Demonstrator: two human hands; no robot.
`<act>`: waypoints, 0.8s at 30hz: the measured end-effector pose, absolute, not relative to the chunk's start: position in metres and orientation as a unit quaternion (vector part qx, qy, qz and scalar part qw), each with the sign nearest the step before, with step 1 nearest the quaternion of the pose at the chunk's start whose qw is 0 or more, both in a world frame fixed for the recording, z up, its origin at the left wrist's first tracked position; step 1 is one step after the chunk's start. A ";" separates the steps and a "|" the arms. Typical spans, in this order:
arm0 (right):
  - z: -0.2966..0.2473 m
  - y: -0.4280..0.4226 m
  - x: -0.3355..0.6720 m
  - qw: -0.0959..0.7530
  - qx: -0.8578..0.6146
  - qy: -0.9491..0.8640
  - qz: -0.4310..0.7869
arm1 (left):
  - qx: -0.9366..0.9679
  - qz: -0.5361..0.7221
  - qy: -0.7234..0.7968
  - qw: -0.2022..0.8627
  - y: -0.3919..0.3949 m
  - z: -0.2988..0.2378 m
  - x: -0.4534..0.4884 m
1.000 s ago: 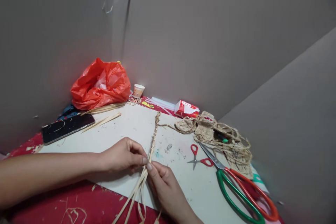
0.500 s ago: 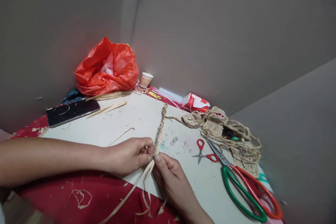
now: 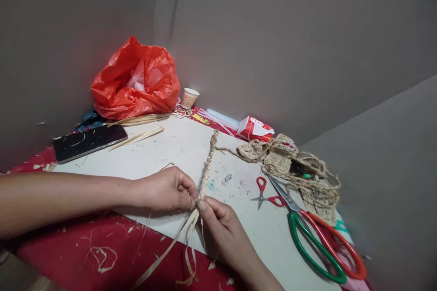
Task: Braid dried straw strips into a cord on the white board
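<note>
Seen higher in the view than a second ago, the red bag (image 3: 136, 82) and the paper cup (image 3: 189, 99) are displaced by a shift of the viewpoint, and a thin strand (image 3: 168, 165) is now shown past the knuckles of the left hand (image 3: 167, 191). Over the near part of the white board (image 3: 167, 151), one straw cord (image 3: 206, 170) is held at its near end; from that grip its long axis is pointed away, leaning slightly right, toward the board's far edge, while loose straw strips (image 3: 191, 221) are trailed over the near edge. Neither hand is placed clearly nearer: the cord's end is met by the left from one side, by the right hand (image 3: 220, 226) from the other. By the right thumb and forefinger it is pinched tight; the left fingertips are closed too, apparently on the strand, though the contact is partly hidden. Now the count: two pairs of scissors, a small pair (image 3: 261, 197) laid open on the board's right half, a large pair (image 3: 294, 208) set across its right edge; one twine heap (image 3: 273, 164), far right; one phone (image 3: 90, 143), left end; one red bag, one cup, one tissue pack (image 3: 256, 129), past the far edge. Loose strips cannot be counted.
</note>
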State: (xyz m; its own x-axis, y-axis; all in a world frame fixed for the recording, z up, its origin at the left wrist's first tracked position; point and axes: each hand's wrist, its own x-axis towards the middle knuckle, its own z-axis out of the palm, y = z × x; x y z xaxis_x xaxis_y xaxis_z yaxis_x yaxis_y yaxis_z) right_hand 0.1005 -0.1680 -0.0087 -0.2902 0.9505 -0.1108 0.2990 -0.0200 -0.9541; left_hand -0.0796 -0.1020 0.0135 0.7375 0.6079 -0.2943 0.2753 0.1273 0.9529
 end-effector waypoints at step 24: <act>-0.012 -0.173 0.082 0.412 -0.488 -0.307 0.706 | 0.749 0.101 0.375 0.536 -0.111 0.041 -0.075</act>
State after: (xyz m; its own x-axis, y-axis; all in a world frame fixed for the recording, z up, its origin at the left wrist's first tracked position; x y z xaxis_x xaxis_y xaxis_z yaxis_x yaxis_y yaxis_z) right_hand 0.0825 -0.1731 -0.0120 -0.1854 0.8808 -0.4356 -0.2822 -0.4724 -0.8350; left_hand -0.0746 -0.1108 0.0415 0.6979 0.6709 -0.2507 0.4539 -0.1435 0.8794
